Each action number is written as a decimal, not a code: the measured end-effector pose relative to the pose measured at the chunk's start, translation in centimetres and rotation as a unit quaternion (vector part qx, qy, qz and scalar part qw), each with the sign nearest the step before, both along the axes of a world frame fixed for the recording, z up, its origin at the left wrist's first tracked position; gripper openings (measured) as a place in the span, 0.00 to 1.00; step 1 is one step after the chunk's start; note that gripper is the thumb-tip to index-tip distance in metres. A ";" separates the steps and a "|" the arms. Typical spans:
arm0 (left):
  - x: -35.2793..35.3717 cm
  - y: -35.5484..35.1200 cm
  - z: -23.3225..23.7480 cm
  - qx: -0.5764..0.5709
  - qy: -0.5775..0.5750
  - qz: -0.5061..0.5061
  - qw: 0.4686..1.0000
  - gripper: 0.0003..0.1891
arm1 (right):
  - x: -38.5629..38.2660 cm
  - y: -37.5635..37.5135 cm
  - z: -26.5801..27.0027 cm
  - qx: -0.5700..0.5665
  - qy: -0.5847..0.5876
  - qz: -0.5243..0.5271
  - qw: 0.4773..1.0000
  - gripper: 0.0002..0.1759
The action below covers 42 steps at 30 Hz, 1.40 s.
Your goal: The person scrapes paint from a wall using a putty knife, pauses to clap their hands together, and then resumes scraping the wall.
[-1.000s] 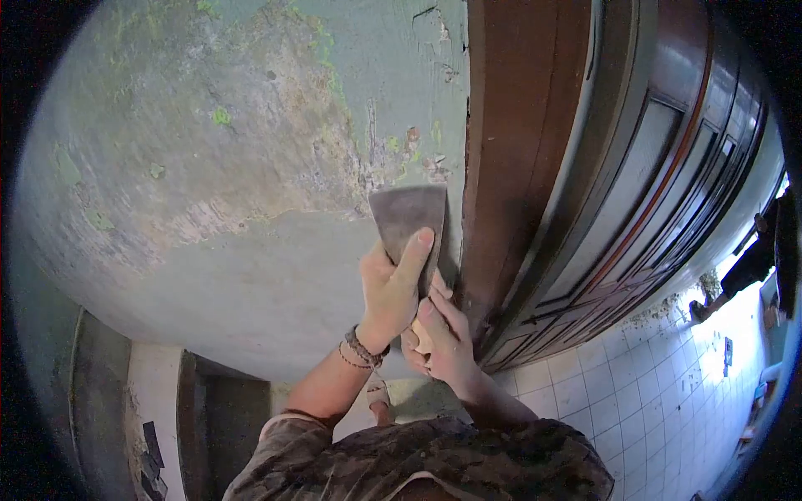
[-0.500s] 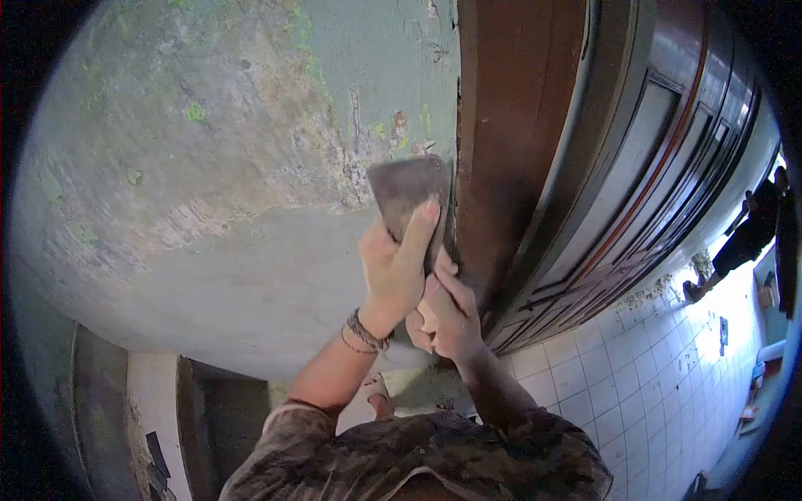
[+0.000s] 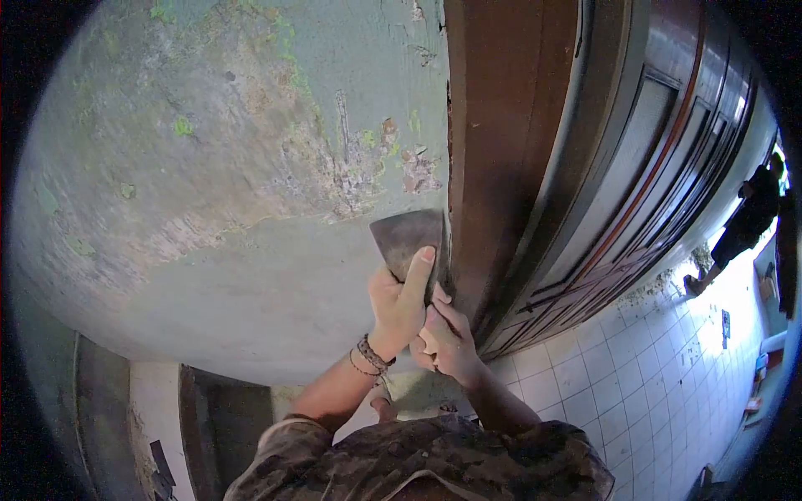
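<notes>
A paint scraper (image 3: 409, 236) with a wide metal blade is held by both of my hands against the green wall (image 3: 276, 284). My left hand (image 3: 398, 302) grips it near the blade, the thumb stretched along the metal. Below and to the right, my right hand (image 3: 449, 337) is wrapped round the handle, most of which is hidden by fingers. The blade points up, its right corner close beside the brown door frame (image 3: 501, 125). Just above the blade edge, bare and flaking paint patches (image 3: 419, 169) mark the wall.
Panelled doors (image 3: 643, 159) curve away on the right. White tiles (image 3: 618, 376) cover the floor there, and another person (image 3: 743, 221) stands at the far right. A dark doorway opening (image 3: 234, 417) lies at lower left. My foot (image 3: 383, 405) shows below my arms.
Both hands and the scraper have moved down the wall, exposing the flaking patch that the blade was close to. The view has shifted slightly. The grip looks the same.
</notes>
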State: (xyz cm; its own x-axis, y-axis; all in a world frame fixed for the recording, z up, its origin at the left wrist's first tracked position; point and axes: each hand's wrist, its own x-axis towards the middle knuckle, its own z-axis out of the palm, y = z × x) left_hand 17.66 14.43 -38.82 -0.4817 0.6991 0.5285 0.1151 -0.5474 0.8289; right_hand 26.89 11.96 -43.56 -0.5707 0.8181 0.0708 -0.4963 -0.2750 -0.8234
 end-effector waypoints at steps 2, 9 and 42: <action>-0.4 -0.3 2.7 -0.043 0.045 0.021 0.998 0.14 | -0.1 1.4 0.9 0.029 0.016 0.015 0.999 0.15; 0.7 -0.3 1.5 0.004 -0.012 -0.009 1.000 0.14 | 1.1 0.9 -1.5 0.116 0.037 0.037 0.992 0.18; -1.4 -0.6 6.6 -0.084 -0.029 -0.155 0.984 0.15 | -1.0 -0.3 3.9 0.002 0.032 -0.042 0.999 0.15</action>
State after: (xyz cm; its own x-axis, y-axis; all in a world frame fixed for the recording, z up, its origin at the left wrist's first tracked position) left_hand 16.30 13.80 -32.24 -0.2578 0.8920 0.3713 -0.0850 -0.4038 0.9109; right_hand 25.89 11.71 -39.65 -0.4948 0.8621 0.1095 -0.5695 -0.2265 -0.7901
